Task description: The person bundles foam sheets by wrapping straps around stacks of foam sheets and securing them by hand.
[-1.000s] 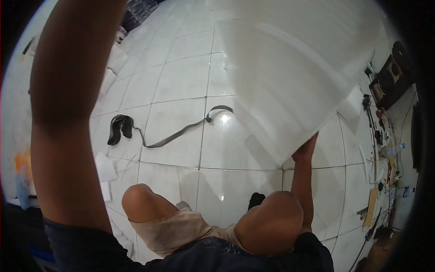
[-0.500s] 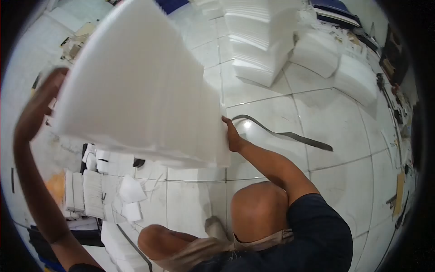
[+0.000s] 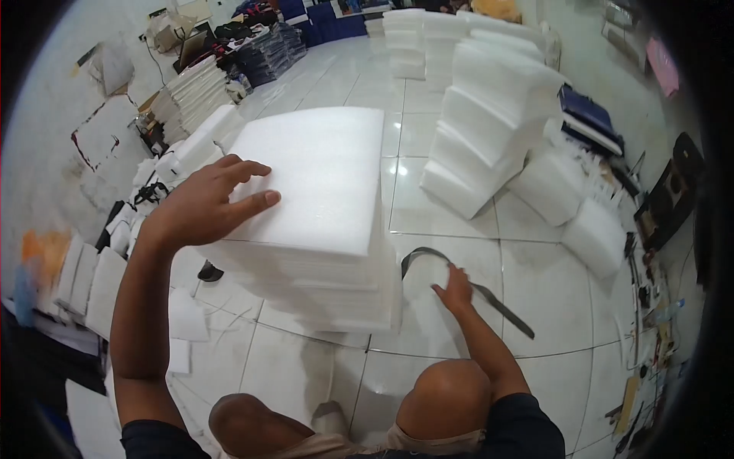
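Observation:
A tall stack of white foam sheets [image 3: 306, 183] stands upright on the tiled floor in front of my knees. My left hand [image 3: 222, 199] is over the left part of its top sheet, fingers apart, with nothing held. To the right of the stack, my right hand [image 3: 455, 289] is low at a dark grey strap [image 3: 501, 306] lying on the floor. Its thumb and fingers are apart at the strap, and I see no grip on it. One end of the strap runs to the stack's right side, where the stack hides it.
More white foam stacks [image 3: 478, 145] stand behind on the right, with loose foam bundles [image 3: 596, 237] beside them. Foam pieces [image 3: 187, 317] lie at the left. Dark packed goods [image 3: 267, 53] are piled at the back left, and tools line the right wall.
The foam stack has come down from my raised hands and now stands on the floor. My left hand has moved onto its top, and my right hand has left its side for the strap.

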